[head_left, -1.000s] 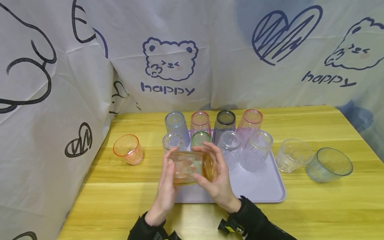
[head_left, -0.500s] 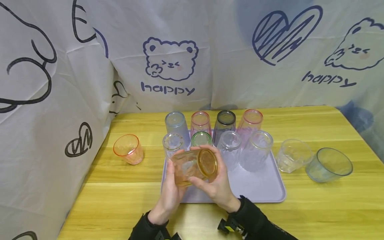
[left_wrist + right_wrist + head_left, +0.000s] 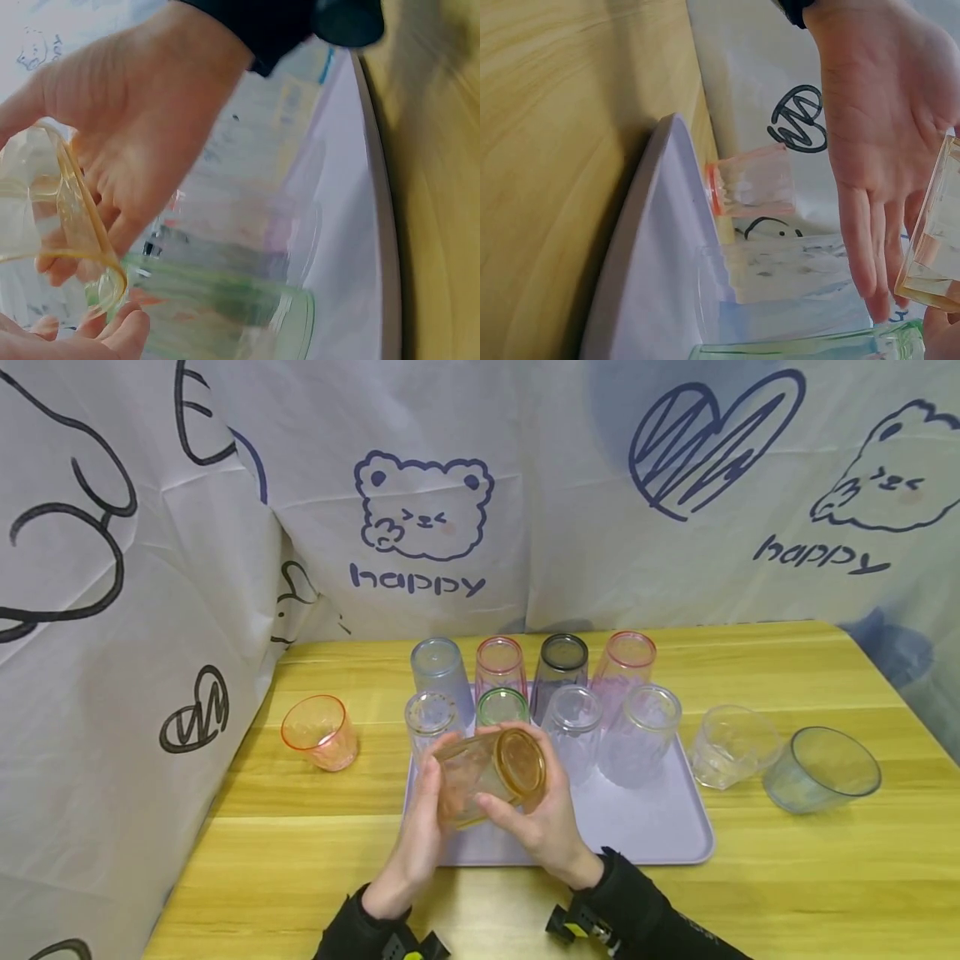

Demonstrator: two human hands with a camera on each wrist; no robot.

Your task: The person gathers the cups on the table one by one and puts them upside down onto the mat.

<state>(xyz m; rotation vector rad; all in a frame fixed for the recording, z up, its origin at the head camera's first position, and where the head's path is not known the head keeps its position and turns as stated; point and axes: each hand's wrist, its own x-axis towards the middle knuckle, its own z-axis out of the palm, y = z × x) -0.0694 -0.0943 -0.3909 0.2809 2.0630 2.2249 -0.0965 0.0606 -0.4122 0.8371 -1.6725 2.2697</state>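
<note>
Both hands hold a tilted amber drinking glass above the front of the lilac tray. Its thick round base faces up to the right. My left hand grips the rim end, thumb on the near side and fingers behind. Around the base end curl the fingers of my right hand, its thumb lying across the glass wall. In the left wrist view the amber glass sits between thumb and fingers. Just behind it stands an upside-down green-rimmed glass, partly covered by the hands.
Several upturned glasses fill the tray's back, among them a dark glass and a clear ribbed glass. Upright on the wooden table are an orange-rimmed glass at left, plus a clear glass and a grey-blue glass at right.
The amber glass has turned from lying nearly level to tilted, so its base now shows more towards the head camera. Both hands stay on it; the other glasses have not moved.
</note>
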